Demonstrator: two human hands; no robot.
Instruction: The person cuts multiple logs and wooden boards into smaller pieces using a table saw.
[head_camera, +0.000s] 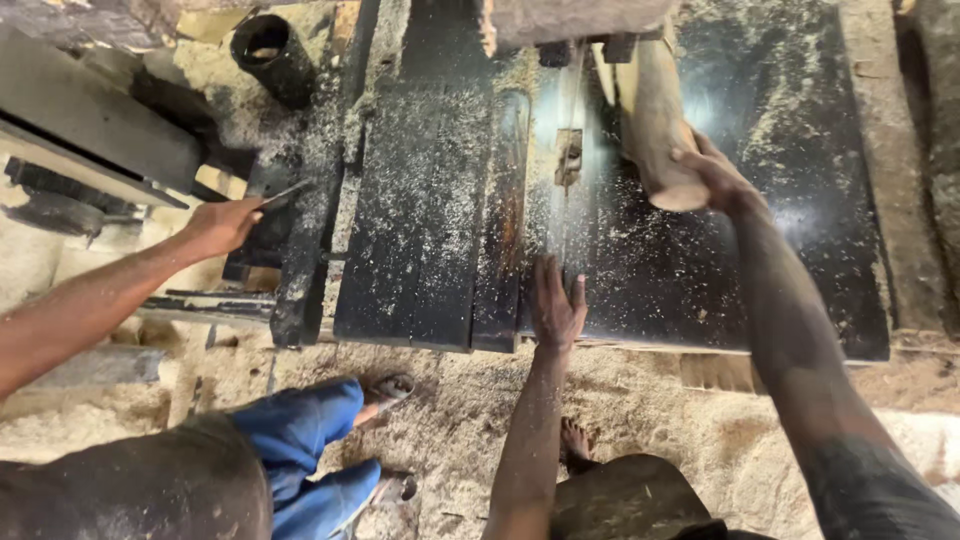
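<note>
At the far left, a co-worker's hand (222, 226) in blue trousers pinches a thin grey metal rod (285, 193) beside a dark steel rail (305, 250). Right of it spreads the black, flat metal desk (430, 220), dusted with pale sawdust, its near edge straight and bare. The person's left hand (555, 305) lies flat on that near edge, fingers spread, its grip wide and holding nothing. Just above it a narrow slot carries the thin upright saw blade (570, 150). Open dark surface runs between this hand and the next. The right hand (715, 178) presses its grip against the cut end of a pale, round wooden log (660, 125), which lies on the desk just right of the blade. Beyond that hand, bare desk reaches to the rough right edge.
</note>
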